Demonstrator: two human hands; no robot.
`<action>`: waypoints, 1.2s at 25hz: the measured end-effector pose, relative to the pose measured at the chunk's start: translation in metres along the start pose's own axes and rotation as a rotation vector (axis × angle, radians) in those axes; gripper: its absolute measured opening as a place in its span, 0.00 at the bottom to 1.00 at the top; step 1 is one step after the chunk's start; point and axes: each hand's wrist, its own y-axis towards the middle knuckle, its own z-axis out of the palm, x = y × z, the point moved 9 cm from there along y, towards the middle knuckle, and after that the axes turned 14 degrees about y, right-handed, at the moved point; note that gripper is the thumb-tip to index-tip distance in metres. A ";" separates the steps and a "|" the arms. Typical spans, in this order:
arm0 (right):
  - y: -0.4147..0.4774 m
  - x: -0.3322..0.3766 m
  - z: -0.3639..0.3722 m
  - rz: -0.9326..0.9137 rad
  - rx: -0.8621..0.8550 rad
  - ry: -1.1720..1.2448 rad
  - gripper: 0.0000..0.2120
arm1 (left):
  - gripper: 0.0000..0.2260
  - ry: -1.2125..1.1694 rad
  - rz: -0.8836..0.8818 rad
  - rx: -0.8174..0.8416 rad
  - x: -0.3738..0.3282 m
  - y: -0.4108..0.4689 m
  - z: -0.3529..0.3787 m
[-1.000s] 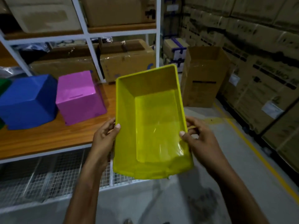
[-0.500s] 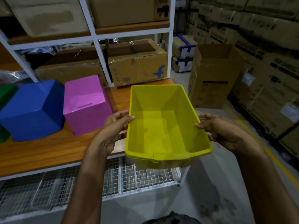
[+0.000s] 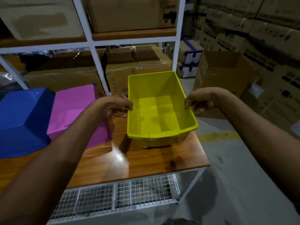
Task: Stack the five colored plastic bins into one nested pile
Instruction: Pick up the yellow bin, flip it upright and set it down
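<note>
A yellow bin [image 3: 159, 109] stands upright, mouth up, at the right end of the wooden shelf [image 3: 146, 158]. My left hand [image 3: 117, 106] grips its left rim and my right hand [image 3: 200, 99] grips its right rim. To the left, a pink bin [image 3: 73, 111] lies upside down, partly behind my left forearm. Further left a blue bin [image 3: 21, 119] also lies upside down on the shelf. No other bins show in this view.
Cardboard boxes [image 3: 138, 65] fill the back of the shelf and the shelf above. White rack posts [image 3: 97, 62] rise behind the bins. An open carton [image 3: 227, 73] stands on the floor to the right. A wire mesh shelf [image 3: 121, 195] lies below.
The yellow bin went from tilted in front of me to level, then forward and down onto the shelf's right end. Both hands stayed on its rims.
</note>
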 end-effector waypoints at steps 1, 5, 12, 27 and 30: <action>0.012 0.007 -0.006 0.027 0.003 -0.022 0.05 | 0.09 0.022 -0.028 0.015 -0.003 0.010 -0.002; 0.048 0.029 -0.013 0.079 0.026 -0.104 0.06 | 0.07 0.093 -0.145 0.020 -0.008 0.049 -0.006; 0.099 0.034 -0.018 0.091 0.020 -0.215 0.07 | 0.10 0.081 -0.199 -0.008 -0.011 0.075 0.004; 0.088 0.045 -0.029 -0.263 -0.383 -0.164 0.15 | 0.08 -0.216 -0.041 -0.285 0.000 0.066 -0.005; 0.043 0.068 -0.003 -0.593 -0.507 -0.120 0.23 | 0.12 -0.315 0.037 -0.460 0.011 0.038 -0.028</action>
